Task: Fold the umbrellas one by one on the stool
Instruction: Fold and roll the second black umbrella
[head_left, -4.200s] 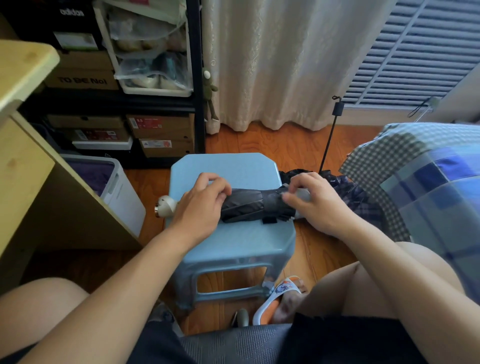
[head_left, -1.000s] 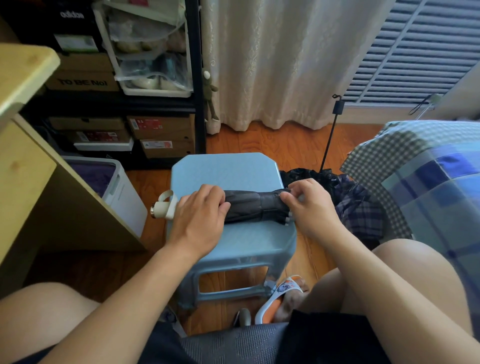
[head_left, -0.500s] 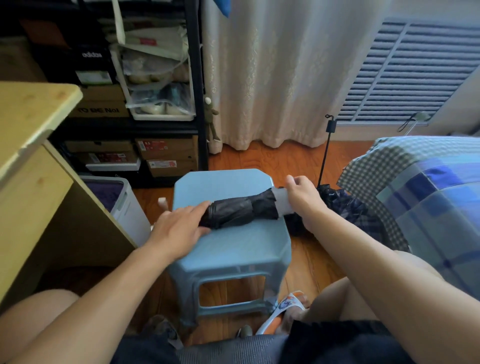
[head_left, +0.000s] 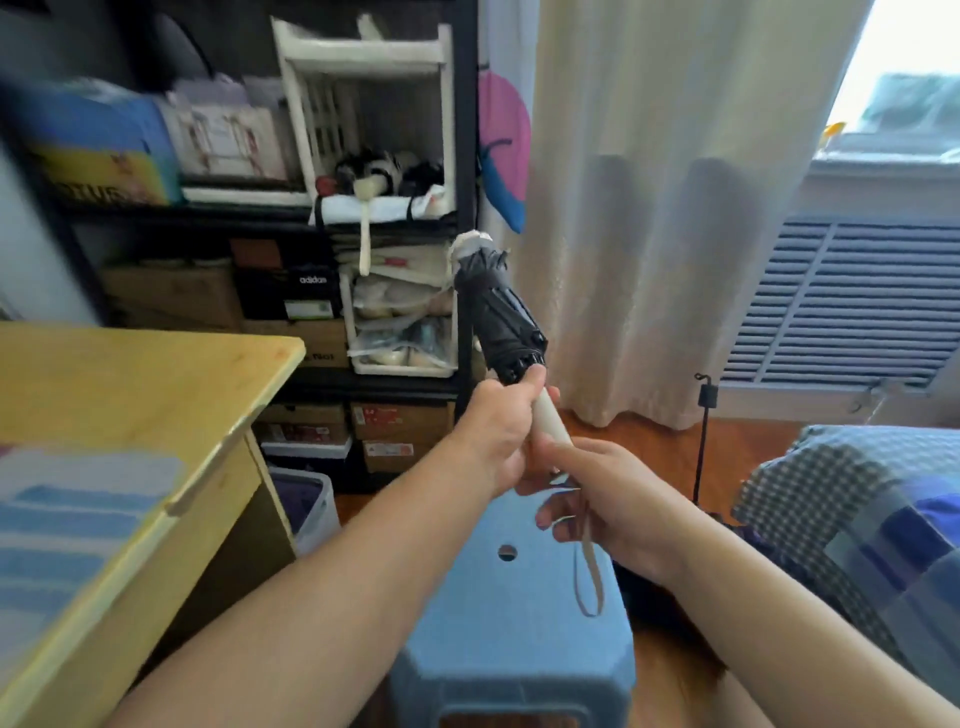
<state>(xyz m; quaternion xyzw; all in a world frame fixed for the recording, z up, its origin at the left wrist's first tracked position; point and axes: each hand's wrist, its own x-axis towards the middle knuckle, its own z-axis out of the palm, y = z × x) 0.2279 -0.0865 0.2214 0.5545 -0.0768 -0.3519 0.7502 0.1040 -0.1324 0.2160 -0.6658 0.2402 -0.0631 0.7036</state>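
Note:
A folded black umbrella (head_left: 496, 312) with a cream handle stands nearly upright in the air above the light blue stool (head_left: 519, 613), tip pointing up. My left hand (head_left: 498, 431) grips the handle just below the black canopy. My right hand (head_left: 608, 493) holds the handle's lower end, and the cream wrist strap (head_left: 587, 577) hangs down from it. Another dark umbrella (head_left: 670, 587) lies on the floor to the right of the stool, mostly hidden by my right arm.
A wooden desk (head_left: 135, 415) stands at the left. Behind it, a black shelf (head_left: 363, 218) holds boxes and bins. A cream curtain (head_left: 649, 208) hangs at the back and a checked blanket (head_left: 857, 519) lies at the right. A white bin (head_left: 306, 504) sits by the desk.
The umbrella has been lifted off the stool and turned upright. Both hands moved to its handle end. The camera has tilted upward.

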